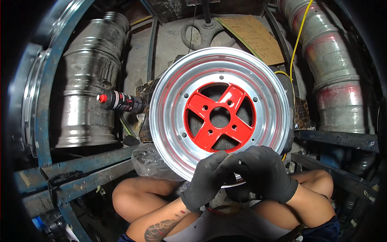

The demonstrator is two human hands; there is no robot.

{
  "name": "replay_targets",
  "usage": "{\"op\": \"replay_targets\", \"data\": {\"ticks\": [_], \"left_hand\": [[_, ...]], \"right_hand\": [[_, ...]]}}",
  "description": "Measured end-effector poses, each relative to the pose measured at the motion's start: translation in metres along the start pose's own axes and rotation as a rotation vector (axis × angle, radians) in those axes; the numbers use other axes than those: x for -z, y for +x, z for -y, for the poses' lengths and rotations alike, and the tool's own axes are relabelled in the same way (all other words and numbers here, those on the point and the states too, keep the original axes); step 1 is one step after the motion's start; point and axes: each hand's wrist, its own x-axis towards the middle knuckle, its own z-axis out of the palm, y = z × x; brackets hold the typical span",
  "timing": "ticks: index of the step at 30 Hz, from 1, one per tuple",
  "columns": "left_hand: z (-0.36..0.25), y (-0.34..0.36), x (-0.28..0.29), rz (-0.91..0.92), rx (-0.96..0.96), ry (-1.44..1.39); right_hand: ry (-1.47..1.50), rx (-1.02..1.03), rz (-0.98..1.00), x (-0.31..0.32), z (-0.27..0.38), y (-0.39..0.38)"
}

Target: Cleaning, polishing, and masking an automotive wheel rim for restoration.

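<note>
A polished silver wheel rim [177,161] with a glossy red four-spoke centre [197,103] lies face up before me. Several dark bolt heads [221,77] sit around the centre's silver flange, and at its lower right a small hole [252,140] shows bare. My left hand [209,177] and my right hand [264,173], both in black gloves, meet above the rim's near edge. Their fingers are curled and pinched together, fingertips nearly touching. Whatever they hold, if anything, is hidden or too small to name.
A dark bottle with a red cap [123,101] lies left of the rim. Stacked bare metal wheel barrels [90,80] flank both sides, inside blue metal frames [88,161]. Behind are a grey handwheel [207,34], a cardboard sheet [254,38] and a yellow cable [299,38]. Clear plastic [155,161] lies near my knee.
</note>
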Motion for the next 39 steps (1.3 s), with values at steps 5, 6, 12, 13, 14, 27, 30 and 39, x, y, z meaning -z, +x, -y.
{"op": "replay_targets", "data": {"ticks": [5,6,12,13,14,27,30,39], "left_hand": [[0.023,-0.005,-0.003,0.027,-0.248,0.146],[0.023,-0.008,-0.007,-0.029,-0.188,0.021],[0.009,-0.027,0.004,0.127,-0.097,0.245],[0.010,-0.028,0.006,0.197,-0.025,0.240],[0.012,-0.030,0.006,0.198,-0.032,0.233],[0.068,-0.047,0.016,0.493,-0.417,0.591],[0.071,-0.047,0.010,0.627,-0.822,0.902],[0.100,-0.071,-0.008,0.826,-0.855,0.946]], "right_hand": [[-0.023,0.113,-0.229,-0.021,-0.005,-0.012],[0.038,0.069,-0.231,-0.022,-0.004,-0.013],[0.007,0.078,-0.092,-0.007,0.007,-0.029],[-0.122,0.172,-0.113,-0.007,0.007,-0.033],[-0.130,0.172,-0.108,-0.008,0.008,-0.036],[0.279,-0.251,0.798,-0.018,0.003,-0.068],[0.147,-0.225,0.937,-0.054,-0.021,-0.113],[-0.649,-0.410,0.939,-0.102,-0.111,-0.163]]}}
